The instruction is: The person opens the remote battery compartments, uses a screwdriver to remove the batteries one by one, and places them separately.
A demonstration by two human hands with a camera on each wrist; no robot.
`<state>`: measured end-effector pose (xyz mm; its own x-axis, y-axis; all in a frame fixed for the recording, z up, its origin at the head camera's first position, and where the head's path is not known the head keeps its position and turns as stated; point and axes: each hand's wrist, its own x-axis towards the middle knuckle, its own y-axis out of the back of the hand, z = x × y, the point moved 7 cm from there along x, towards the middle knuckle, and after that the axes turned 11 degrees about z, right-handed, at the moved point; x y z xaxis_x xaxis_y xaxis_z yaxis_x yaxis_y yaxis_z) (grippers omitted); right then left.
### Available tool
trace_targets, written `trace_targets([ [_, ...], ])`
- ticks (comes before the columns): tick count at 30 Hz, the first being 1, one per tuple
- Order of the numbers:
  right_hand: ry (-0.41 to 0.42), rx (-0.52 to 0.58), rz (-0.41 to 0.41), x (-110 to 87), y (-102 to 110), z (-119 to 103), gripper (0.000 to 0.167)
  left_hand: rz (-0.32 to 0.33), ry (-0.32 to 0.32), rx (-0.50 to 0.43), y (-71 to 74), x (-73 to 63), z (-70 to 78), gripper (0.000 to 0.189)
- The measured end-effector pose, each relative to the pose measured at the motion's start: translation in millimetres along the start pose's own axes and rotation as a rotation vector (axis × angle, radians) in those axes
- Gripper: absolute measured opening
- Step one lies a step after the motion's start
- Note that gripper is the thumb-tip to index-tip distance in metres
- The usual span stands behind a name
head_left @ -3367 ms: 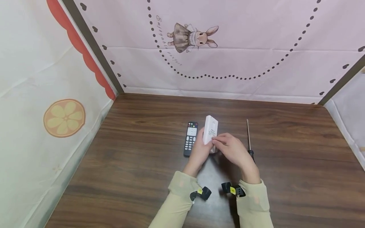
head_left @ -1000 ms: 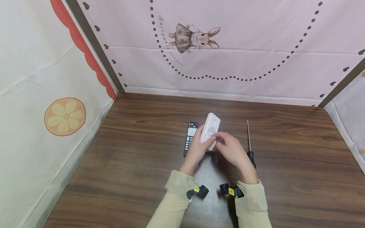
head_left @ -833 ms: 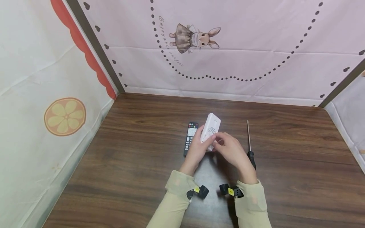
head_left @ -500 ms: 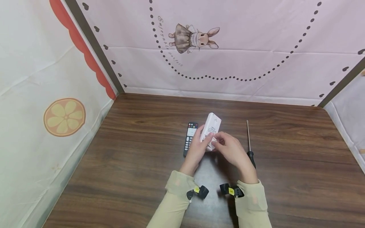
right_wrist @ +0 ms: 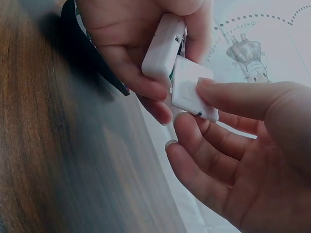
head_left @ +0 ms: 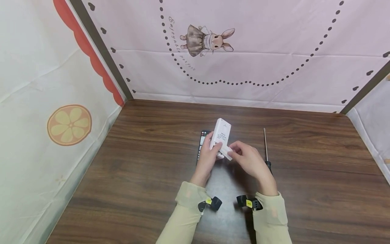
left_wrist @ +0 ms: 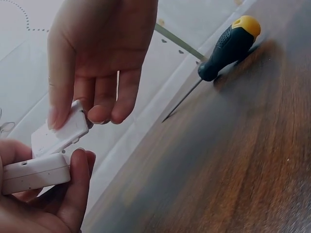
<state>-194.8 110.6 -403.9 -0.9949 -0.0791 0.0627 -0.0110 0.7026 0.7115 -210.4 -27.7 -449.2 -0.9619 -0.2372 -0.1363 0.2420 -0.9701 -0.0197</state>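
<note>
In the head view, I have the white device just below the middle of the frame, tilted, with its printed face showing. The left hand grips it, thumb over its lower part. The right hand, on the right, pinches a white cover set askew across the device's lower end. A dark remote control lies partly hidden behind the left hand, and a screwdriver lies right of the right hand on the wooden table.

In the left wrist view, I get the device's end at lower left, the left fingers curled about it. The right hand comes down from the top, thumb flat on the cover, which slants above the device. The screwdriver's black-and-yellow handle sits at upper right.

In the right wrist view, I see the device at upper centre in the left hand. Right of it, the right thumb and fingers close to the cover's thickness. A bit of green shows between cover and device; I can't tell whether they touch.
</note>
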Motion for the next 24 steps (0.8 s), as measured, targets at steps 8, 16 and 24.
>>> trace_targets([
  [8, -0.006, 0.03, -0.015, 0.1, -0.2, 2.7, 0.017, 0.001, 0.001, -0.044, -0.6, 1.2, -0.5, 0.053],
  [16, -0.017, 0.039, -0.022, 0.5, -0.9, 5.8, 0.018, -0.013, 0.04, -0.08, -2.1, 0.5, -2.5, 0.056],
  [24, -0.006, 0.042, -0.018, 0.6, -1.2, 6.4, 0.018, -0.024, 0.03, -0.092, -2.7, 0.4, -1.6, 0.059],
])
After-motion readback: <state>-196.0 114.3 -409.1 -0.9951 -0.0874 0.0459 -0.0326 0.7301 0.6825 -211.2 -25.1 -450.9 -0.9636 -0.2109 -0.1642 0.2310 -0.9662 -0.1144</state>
